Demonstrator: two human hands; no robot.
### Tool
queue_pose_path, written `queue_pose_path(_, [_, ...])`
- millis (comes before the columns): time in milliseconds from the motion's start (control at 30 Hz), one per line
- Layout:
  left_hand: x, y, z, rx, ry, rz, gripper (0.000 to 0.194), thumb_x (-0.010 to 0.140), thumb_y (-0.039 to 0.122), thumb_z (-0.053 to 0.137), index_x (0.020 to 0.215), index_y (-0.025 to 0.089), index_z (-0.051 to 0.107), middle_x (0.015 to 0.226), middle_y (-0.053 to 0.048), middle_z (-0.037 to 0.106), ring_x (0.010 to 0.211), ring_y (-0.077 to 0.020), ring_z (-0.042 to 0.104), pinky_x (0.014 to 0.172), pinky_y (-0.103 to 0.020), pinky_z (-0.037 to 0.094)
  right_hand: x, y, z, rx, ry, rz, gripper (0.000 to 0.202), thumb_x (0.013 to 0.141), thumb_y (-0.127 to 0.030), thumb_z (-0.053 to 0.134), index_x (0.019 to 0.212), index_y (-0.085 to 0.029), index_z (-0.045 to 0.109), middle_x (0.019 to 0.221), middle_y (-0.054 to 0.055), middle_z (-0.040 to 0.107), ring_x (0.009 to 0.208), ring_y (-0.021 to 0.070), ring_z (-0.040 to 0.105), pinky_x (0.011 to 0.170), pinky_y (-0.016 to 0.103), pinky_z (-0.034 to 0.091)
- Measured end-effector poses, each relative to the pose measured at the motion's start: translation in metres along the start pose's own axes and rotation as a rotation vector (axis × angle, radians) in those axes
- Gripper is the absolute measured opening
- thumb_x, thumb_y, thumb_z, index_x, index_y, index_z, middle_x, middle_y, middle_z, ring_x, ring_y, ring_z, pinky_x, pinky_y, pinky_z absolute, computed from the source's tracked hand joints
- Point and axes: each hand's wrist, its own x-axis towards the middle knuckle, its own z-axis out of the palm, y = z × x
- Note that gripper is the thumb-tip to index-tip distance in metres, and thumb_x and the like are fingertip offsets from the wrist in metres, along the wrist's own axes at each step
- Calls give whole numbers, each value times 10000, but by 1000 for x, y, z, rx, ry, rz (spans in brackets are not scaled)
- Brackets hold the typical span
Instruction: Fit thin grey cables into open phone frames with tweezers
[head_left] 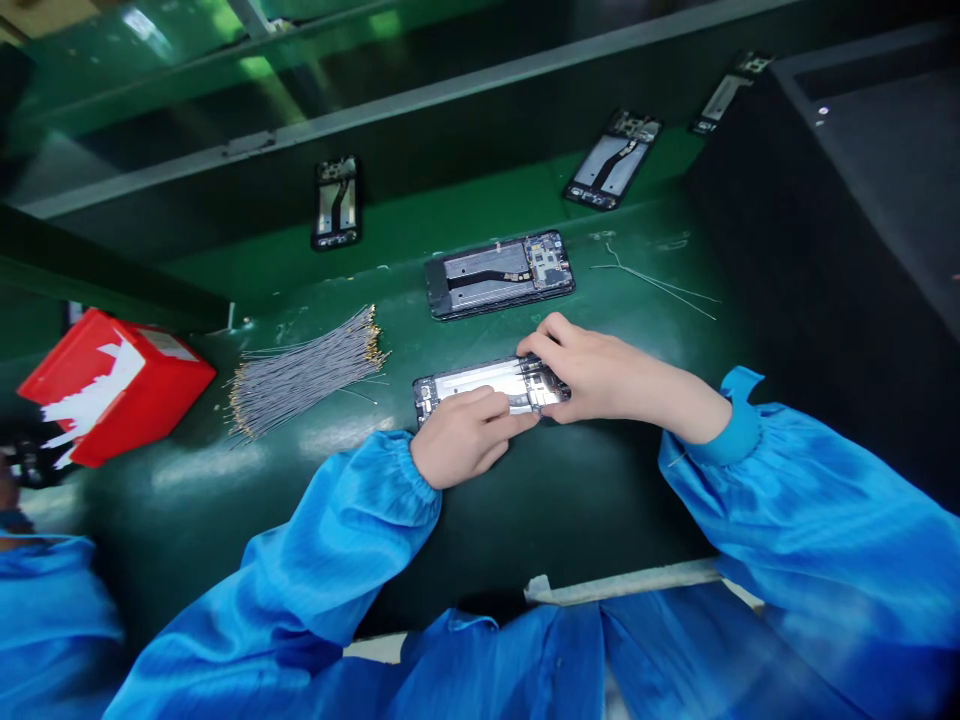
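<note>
An opened smartphone [480, 378] with a bare silvery interior lies lengthwise on the green worktop in front of me. My left hand [466, 432] rests over its near edge, fingers bent and pressed on it, fingertips close to the right end. That right end is gripped by my right hand [574, 368], the index finger at the far edge and the thumb at the near edge. Both hands cover parts of the phone. Whether a thin cable lies under the fingertips cannot be made out. Just beyond it lies a second opened smartphone [501, 277] with a black flex strip.
A bundle of thin grey cables [307, 375] with gold-coloured ends lies left, beside a red box [120, 385]. Loose cables [660, 280] lie right. More opened phones [337, 203] [615, 162] [731, 92] are farther back. A black box [847, 200] stands right; another person's blue sleeve [52, 620] shows left.
</note>
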Motion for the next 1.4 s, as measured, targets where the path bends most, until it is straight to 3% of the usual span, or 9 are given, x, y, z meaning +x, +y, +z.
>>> queue_pose_path(167, [-3, 0, 0, -163, 43, -94, 258, 838, 156, 367, 956, 152, 596, 738, -40, 561, 687, -131, 513, 630, -241, 438, -1, 1, 2, 10, 10, -18, 543, 650, -345, 640, 1125, -183, 433, 1027, 80, 421, 741, 172, 490, 578, 272, 399])
queue_pose_path(500, [-3, -1, 1, -194, 51, -43, 249, 832, 152, 387, 925, 175, 617, 732, -36, 559, 671, -128, 503, 617, -236, 422, 2, 2, 3, -30, 20, -8, 527, 656, -389, 639, 1097, -195, 425, 996, 58, 423, 704, 150, 475, 520, 247, 341])
queue_pose_path(700, [-3, -1, 2, -191, 47, -48, 245, 817, 144, 402, 925, 170, 620, 741, -37, 563, 691, -135, 500, 631, -240, 424, 6, -11, -2, -243, 27, 1, 439, 655, -304, 637, 1035, -167, 464, 966, 91, 453, 787, 220, 466, 597, 297, 340])
queue_pose_path(967, [2, 0, 1, -197, 74, -285, 114, 781, 152, 435, 776, 166, 549, 668, -8, 528, 674, -141, 458, 663, -262, 400, 9, 1, -2, -62, -16, -195, 352, 694, -266, 645, 980, -159, 470, 1005, 91, 457, 859, 216, 451, 706, 317, 380])
queue_pose_path(1400, [7, 1, 1, -164, 25, -352, 125, 798, 177, 409, 689, 165, 471, 643, -7, 485, 644, -143, 439, 626, -263, 377, 15, -7, -8, -249, -44, -259, 269, 714, -286, 639, 896, -155, 490, 942, 81, 496, 806, 208, 483, 646, 300, 336])
